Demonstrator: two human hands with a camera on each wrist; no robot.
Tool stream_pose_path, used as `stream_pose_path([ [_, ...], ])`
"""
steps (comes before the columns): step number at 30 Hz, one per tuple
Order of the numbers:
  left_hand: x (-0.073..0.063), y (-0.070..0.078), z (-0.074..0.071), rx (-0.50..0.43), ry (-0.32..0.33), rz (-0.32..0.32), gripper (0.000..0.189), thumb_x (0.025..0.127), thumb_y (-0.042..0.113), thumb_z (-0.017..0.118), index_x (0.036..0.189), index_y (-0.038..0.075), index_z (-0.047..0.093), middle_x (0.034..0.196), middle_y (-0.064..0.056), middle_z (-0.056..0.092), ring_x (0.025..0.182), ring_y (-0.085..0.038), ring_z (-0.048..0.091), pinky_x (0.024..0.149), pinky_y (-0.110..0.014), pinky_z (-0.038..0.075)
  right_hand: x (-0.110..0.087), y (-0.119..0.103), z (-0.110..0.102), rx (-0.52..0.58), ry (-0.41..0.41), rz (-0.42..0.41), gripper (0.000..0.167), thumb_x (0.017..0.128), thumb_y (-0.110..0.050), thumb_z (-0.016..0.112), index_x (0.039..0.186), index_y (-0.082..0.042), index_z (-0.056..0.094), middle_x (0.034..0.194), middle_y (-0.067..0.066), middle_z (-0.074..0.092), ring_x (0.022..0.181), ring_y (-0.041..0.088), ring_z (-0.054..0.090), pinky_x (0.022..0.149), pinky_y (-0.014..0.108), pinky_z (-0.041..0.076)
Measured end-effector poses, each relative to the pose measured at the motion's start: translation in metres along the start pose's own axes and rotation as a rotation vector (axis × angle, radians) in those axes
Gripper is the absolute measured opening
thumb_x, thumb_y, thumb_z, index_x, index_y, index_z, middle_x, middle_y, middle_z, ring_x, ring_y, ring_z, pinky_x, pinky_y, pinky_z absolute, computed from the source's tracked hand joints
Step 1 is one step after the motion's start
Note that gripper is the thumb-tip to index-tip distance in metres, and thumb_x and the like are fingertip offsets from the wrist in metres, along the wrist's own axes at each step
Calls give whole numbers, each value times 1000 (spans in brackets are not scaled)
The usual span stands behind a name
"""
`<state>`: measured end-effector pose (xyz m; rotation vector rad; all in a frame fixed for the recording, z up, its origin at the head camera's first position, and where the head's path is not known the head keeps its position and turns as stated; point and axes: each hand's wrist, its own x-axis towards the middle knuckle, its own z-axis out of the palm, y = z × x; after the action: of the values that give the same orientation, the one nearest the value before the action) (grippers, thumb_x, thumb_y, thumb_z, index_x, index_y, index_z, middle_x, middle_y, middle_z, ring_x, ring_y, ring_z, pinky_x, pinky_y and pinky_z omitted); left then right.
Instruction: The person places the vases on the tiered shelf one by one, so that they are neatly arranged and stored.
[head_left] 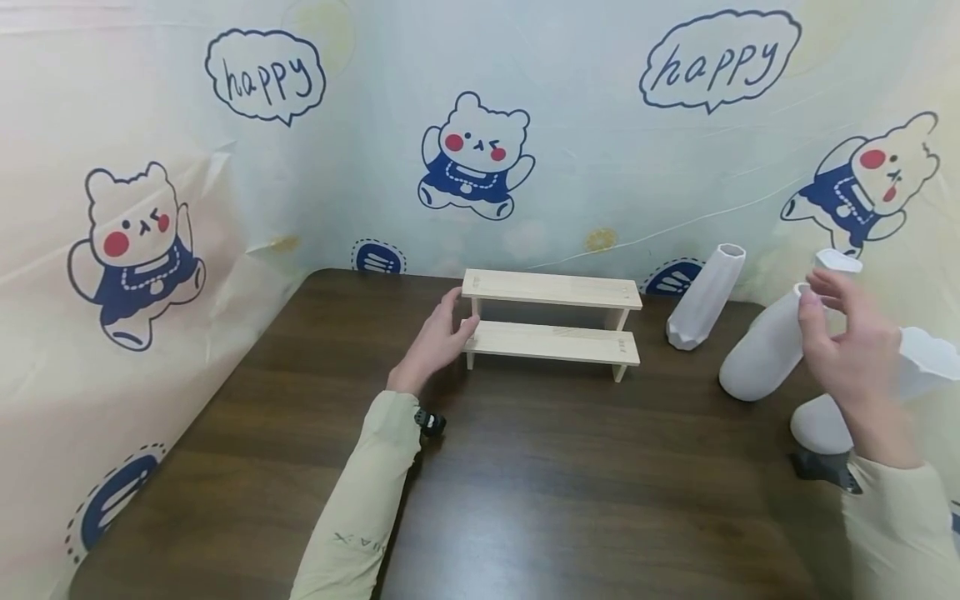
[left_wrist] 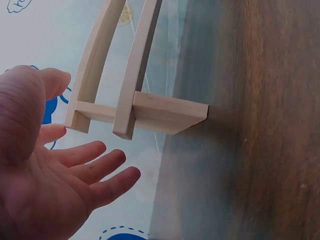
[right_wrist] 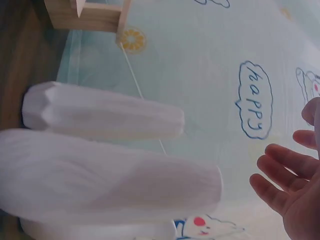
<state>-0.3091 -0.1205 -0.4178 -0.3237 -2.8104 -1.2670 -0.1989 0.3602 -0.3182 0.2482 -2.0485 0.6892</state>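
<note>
A two-step pale wooden stand (head_left: 551, 343) stands at the back of the table. My left hand (head_left: 433, 337) is at its left end, thumb and fingers extended; in the left wrist view the fingertips (left_wrist: 131, 175) look loosely spread beside the wooden end. Over on the right, my right hand (head_left: 855, 346), slightly blurred, hovers among white vases with bent, loose fingers. The closest is a smooth white vase (head_left: 761, 354), its mouth near the thumb in the head view. The right wrist view shows the hand (right_wrist: 295, 185) apart from that vase (right_wrist: 115, 175), holding nothing.
A faceted white vase (head_left: 705, 296) stands between the stand and the smooth vase. Further white vases are at the right, including a wide one (head_left: 926, 362) and a rounded one (head_left: 821, 425) partly hidden by my wrist. A printed cloth (head_left: 570, 150) hangs behind the dark wooden table (head_left: 540, 475).
</note>
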Motion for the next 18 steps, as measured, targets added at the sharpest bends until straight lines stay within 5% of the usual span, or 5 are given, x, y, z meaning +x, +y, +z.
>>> stream_pose_path([
  [6,-4,2,3,-30,-8,-25,76,98,45,53,157,18,13,161,-13,26,145,-33,36,113,-55,36,1,11,-22,-107,90,60,37,95,-20,53,127,-2,62,119,30,65,110,-27,46,94,-2,30],
  [8,-5,1,3,-22,-17,-38,77,98,45,54,157,18,12,161,-14,27,143,-34,38,112,-53,38,0,14,-30,-148,90,124,39,96,-21,52,129,-5,61,123,27,65,114,-20,50,91,-2,30],
  [10,-6,-1,4,-9,-22,-50,77,98,44,54,157,17,13,160,-15,29,141,-34,41,111,-53,40,-2,17,-37,-189,75,187,40,97,-23,50,132,-6,59,129,24,63,124,5,58,91,-2,28],
  [14,-7,-5,8,11,-37,-76,77,98,43,56,157,18,14,157,-16,34,140,-32,42,111,-52,40,-5,25,-45,-213,96,284,41,97,-25,47,132,-6,59,133,20,61,123,10,58,80,0,27],
  [18,-8,-6,12,10,-51,-79,76,97,41,56,157,17,16,156,-16,35,141,-31,41,113,-51,37,-7,40,-50,-188,175,325,37,97,-26,49,125,-7,65,130,12,65,109,-16,47,86,3,33],
])
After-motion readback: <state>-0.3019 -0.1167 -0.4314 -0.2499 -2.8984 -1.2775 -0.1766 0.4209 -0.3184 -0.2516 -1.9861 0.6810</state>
